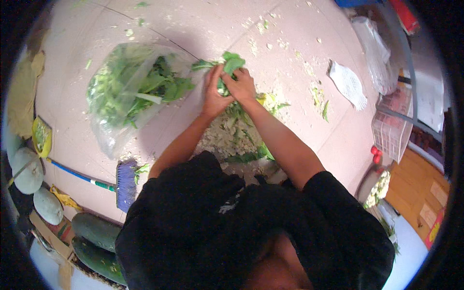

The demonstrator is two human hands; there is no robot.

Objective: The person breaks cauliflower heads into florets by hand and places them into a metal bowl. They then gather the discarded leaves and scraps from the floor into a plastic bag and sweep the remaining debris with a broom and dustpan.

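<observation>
Both hands are around leafy greens [233, 62] above the floor. From the left side my left hand [213, 91] presses against them, while my right hand [242, 86] closes over them from the other side, fingers partly hiding the stems. Below my wrists lies a heap of pale vegetable scraps and leaves [232, 136], partly covered by my forearms. Left of my hands, a clear plastic bag [112, 136] lies on its side with many green leaves [145, 85] in it, some sticking out of its mouth.
Scraps are scattered over the tiled floor [203, 21]. A purple-bristled broom [126, 186] lies at left, near large wax gourds [28, 170] and dark green gourds [98, 232]. At right are a white foam net [348, 85], a plastic crate [391, 128] and cauliflower florets [378, 188].
</observation>
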